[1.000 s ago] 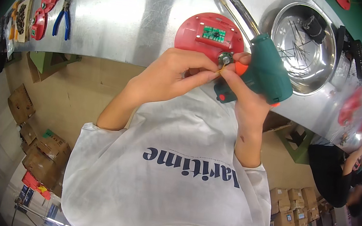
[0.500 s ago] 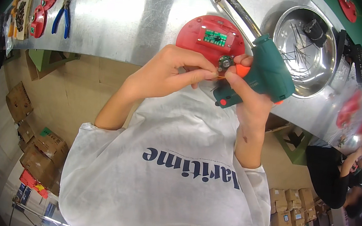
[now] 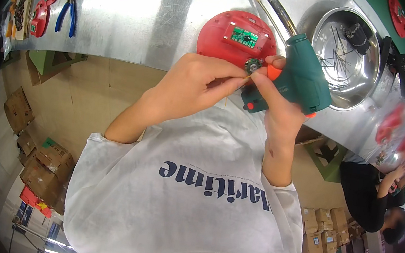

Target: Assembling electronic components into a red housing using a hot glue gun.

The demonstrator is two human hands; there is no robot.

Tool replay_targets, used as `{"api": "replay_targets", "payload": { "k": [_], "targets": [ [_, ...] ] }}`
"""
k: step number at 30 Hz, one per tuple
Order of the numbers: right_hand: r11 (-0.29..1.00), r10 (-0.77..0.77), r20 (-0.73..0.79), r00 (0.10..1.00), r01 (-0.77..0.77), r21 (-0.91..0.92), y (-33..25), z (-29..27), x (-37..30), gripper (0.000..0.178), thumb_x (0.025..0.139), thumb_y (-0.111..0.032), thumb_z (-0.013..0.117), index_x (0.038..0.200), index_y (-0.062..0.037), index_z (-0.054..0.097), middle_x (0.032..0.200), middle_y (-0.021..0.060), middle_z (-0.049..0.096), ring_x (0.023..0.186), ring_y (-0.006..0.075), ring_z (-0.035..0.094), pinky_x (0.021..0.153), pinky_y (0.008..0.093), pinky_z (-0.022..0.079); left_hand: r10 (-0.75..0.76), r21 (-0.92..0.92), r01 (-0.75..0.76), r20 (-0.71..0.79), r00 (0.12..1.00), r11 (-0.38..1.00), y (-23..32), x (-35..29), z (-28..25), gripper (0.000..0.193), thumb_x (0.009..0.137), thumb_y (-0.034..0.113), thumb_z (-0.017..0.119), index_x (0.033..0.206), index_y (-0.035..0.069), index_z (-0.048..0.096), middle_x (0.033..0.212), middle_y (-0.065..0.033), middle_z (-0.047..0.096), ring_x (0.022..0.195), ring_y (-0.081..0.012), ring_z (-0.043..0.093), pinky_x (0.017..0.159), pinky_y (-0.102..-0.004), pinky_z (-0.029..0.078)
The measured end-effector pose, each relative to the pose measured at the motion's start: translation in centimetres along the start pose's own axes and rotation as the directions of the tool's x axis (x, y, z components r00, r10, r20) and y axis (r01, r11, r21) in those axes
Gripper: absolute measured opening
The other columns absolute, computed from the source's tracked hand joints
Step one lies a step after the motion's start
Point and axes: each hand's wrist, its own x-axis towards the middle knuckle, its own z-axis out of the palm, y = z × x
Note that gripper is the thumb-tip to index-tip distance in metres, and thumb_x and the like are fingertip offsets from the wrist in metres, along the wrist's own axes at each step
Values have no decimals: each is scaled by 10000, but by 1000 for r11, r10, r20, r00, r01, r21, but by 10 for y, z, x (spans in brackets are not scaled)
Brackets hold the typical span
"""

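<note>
Fingers [image 3: 229,81] pinch at red disc [image 3: 234,41] — soldering gun [image 3: 298,80] gripped.

My single head-worn fisheye view, looking steeply down, close over both hands, metal workbench [image 3: 141,11] bending across the top rim

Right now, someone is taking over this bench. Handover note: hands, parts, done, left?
Left hand: fingertips pinched at a small round metal part on the near edge of the red disc.
Right hand: gripping the green soldering gun, finger by its orange trigger; its tip points away across the metal table.
Red disc lies on the table, its green circuit board exposed.
Steel bowl with loose bits sits to the right; blue pliers far left.
Done: board seated in disc.
Left: cannot tell whether the joints are soldered.
</note>
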Motion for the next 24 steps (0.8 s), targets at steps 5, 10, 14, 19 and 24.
{"api": "replay_targets", "payload": {
  "k": [5, 10, 14, 19, 24],
  "targets": [
    [986, -56, 9, 998, 57, -159, -4, 5, -2, 311, 761, 70, 700, 1042, 5, 583, 882, 73, 651, 761, 117, 630, 659, 251, 520, 212, 122, -210, -4, 977, 970, -7, 1, 2, 96, 844, 11, 627, 921, -22, 675, 763, -91, 682, 607, -120, 627, 522, -248, 464],
    [997, 0, -16, 1000, -1, -78, -2, 7, -4, 312, 763, 69, 697, 1044, 4, 579, 886, 82, 655, 793, 123, 627, 695, 252, 510, -185, -235, 194, 60, 981, 953, 12, -2, 1, 97, 842, 11, 636, 928, -12, 673, 756, -59, 677, 576, -79, 592, 504, -235, 440],
    [999, -40, -2, 999, 40, -17, 6, 3, -1, 310, 757, 76, 692, 1036, 5, 576, 889, 86, 654, 838, 136, 624, 766, 269, 499, -154, -206, 156, 25, 988, 966, 11, -1, 5, 104, 839, 8, 647, 938, -10, 672, 758, -49, 662, 581, -59, 568, 509, -202, 418],
    [998, 52, -22, 998, -51, 23, 2, -1, -1, 365, 718, 134, 666, 1042, 2, 565, 1034, 115, 592, 913, 180, 608, 832, 299, 496, -52, -159, 45, -39, 998, 986, 5, -2, 11, 111, 834, -6, 647, 942, -16, 672, 779, -59, 664, 604, -66, 575, 522, -197, 423],
    [960, 199, -18, 980, -191, 205, 2, -2, -1, 285, 764, 80, 636, 1028, -2, 565, 1036, 123, 596, 845, 177, 609, 738, 285, 477, -13, -131, -2, -117, 993, 991, 4, -3, 13, 99, 833, -2, 649, 928, -15, 674, 781, -60, 667, 620, -75, 580, 536, -191, 435]
  ]
}}
